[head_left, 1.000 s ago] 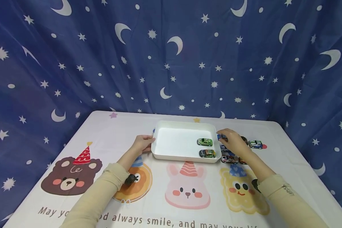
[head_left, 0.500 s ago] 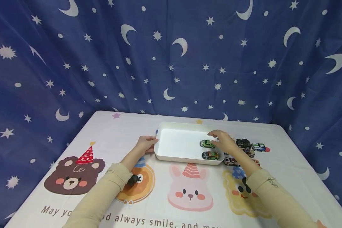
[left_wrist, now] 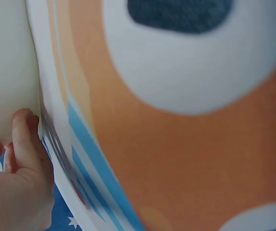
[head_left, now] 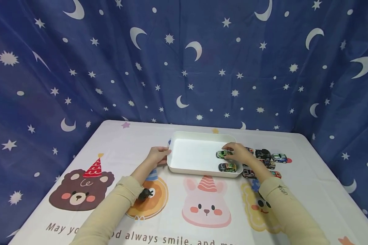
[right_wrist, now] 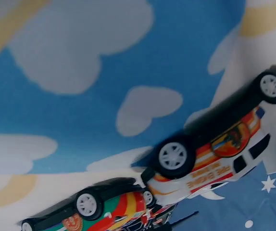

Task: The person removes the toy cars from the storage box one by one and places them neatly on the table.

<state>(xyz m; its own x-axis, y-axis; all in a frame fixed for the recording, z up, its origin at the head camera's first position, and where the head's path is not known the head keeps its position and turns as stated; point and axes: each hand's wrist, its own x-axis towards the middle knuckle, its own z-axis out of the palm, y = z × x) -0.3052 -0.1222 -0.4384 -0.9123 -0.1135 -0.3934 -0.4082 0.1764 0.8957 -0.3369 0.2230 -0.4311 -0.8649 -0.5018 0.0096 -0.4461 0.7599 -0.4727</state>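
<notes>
A shallow white tray (head_left: 187, 153) lies on the table. My left hand (head_left: 157, 156) grips its left end, thumb at the rim and fingers against the outer wall; the left wrist view shows this hand (left_wrist: 25, 168) on the tray's edge (left_wrist: 8, 62). Inside the tray's right part are a green toy car (head_left: 222, 154) and, nearer me, a dark multicoloured toy car (head_left: 227, 167). Reaching over the right rim, my right hand (head_left: 240, 153) pinches the green car, its fingers hiding the car's right end. The right hand's fingers are outside the right wrist view.
Several toy cars crowd beside the tray's right wall, among them a black one (head_left: 262, 154), a white, blue and green one (head_left: 279, 158) and a white one with orange markings (right_wrist: 224, 154). A blue star-patterned curtain (head_left: 184, 68) hangs behind the table (head_left: 135, 136).
My right hand has moved left from a blue car outside the tray to the green car inside, and its fingers have closed about it. My left hand stays on the tray.
</notes>
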